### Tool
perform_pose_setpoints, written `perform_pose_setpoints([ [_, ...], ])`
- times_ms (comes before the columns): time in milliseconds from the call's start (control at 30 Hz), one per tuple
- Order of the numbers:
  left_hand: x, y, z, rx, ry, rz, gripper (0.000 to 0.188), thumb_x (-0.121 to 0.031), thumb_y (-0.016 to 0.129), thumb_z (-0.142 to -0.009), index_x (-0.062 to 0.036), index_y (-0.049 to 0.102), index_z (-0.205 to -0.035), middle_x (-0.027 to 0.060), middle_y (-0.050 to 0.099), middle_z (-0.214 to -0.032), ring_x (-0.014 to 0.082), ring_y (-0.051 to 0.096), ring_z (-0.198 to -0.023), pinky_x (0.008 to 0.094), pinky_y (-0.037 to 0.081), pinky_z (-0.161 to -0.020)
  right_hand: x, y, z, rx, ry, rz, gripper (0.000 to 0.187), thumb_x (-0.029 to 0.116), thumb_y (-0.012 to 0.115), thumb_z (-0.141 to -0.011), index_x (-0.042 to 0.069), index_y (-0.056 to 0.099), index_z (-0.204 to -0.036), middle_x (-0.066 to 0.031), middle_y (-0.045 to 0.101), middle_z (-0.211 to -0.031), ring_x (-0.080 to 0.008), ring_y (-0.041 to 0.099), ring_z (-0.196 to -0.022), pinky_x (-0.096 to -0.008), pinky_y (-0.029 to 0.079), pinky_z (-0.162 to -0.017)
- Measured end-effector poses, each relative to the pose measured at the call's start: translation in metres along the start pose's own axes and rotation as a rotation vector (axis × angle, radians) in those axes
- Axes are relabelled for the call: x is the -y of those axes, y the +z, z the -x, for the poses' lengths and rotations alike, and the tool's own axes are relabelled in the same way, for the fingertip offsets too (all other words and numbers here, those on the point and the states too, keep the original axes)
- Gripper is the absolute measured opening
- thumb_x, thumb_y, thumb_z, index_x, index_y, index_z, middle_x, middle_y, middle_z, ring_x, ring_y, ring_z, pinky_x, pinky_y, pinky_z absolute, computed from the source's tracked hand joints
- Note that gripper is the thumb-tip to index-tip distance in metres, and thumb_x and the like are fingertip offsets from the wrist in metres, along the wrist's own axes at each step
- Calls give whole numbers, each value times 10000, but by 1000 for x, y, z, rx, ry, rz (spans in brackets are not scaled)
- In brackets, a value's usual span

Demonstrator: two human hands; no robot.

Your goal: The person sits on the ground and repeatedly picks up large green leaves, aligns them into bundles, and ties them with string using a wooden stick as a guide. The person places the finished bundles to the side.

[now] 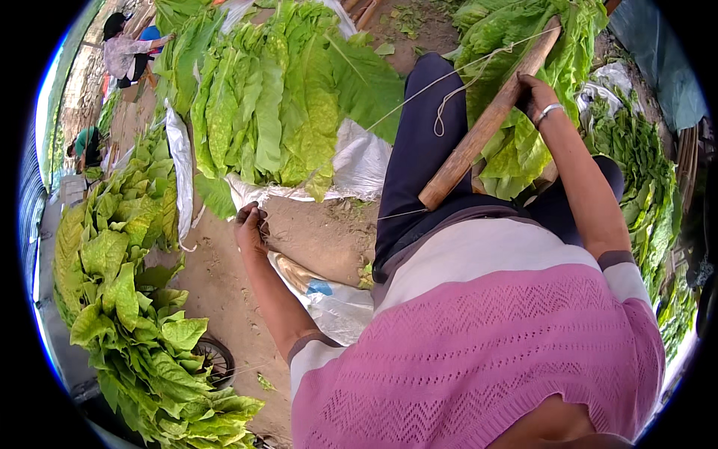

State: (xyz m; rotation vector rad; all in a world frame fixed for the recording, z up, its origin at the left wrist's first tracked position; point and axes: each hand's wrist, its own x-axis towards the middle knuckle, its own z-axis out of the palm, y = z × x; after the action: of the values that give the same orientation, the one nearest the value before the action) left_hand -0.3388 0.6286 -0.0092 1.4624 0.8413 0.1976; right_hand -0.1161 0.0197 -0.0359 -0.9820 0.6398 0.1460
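Observation:
A thick wooden pole [479, 138] slants across my lap, its lower end near my waist. My right hand [537, 101], with a pale bangle at the wrist, is closed at the pole's upper half; its fingertips are partly hidden. Large green leaves [516, 161] hang behind and beside the pole. Thin string [441, 112] is tied round the pole's upper part, with a loop hanging over my thigh and a strand running left. Out to the left, my left hand [252, 227] has its fingers curled together beside a white sack's edge; what they hold, if anything, cannot be made out.
A broad pile of green leaves [262, 97] lies on white sacking [363, 161] ahead. More leaves [134, 299] are heaped at the left, by a small wheel [215, 361], and at the right [632, 179]. Two people [123, 52] [86, 146] are far left.

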Motion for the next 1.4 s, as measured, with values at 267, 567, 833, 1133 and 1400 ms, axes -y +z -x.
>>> perform_pose_setpoints([
  [267, -18, -35, 7, 96, -104, 433, 219, -121, 518, -902, -24, 517, -1098, 70, 578, -751, 82, 386, -389, 196, 308, -320, -24, 51, 38, 51, 189, -125, 401, 115, 562, -856, -52, 370, -1167, -251, 539, -1054, -407, 544, -988, -545, 393, -956],
  [567, -89, -53, 154, 466, 95, 121, 303, -140, 653, -827, 47, 520, -1026, 14, 442, -657, 35, 297, -404, 152, 232, -332, 0, 95, 32, -121, 136, -172, 274, 117, 584, -849, -20, 479, -1061, -165, 565, -1046, -343, 576, -959, -530, 437, -925],
  [833, -4, -190, 145, -328, -49, -617, 53, -90, 559, -828, -52, 580, -858, 40, 530, -548, 83, 389, -372, 229, 285, -353, -4, 89, 47, -170, 174, -160, 239, 119, 598, -837, -7, 513, -1021, -143, 577, -998, -299, 593, -902, -507, 477, -861],
  [1133, 98, -161, 38, -475, -430, -1633, 303, -247, 513, -823, 16, 662, -847, 192, 652, -793, 308, 620, -715, 412, 463, -656, -20, 67, 39, -40, 170, -33, 413, 238, 713, -774, -2, 520, -1049, -146, 584, -925, -271, 602, -784, -451, 539, -695],
  [1400, -90, 325, -74, 416, 479, -712, 493, -463, 524, -874, -2, 644, -1004, 110, 658, -943, 203, 591, -871, 336, 435, -748, -15, 53, 36, 130, 196, 55, 600, 391, 763, -715, -4, 515, -1093, -131, 582, -975, -240, 574, -886, -411, 511, -766],
])
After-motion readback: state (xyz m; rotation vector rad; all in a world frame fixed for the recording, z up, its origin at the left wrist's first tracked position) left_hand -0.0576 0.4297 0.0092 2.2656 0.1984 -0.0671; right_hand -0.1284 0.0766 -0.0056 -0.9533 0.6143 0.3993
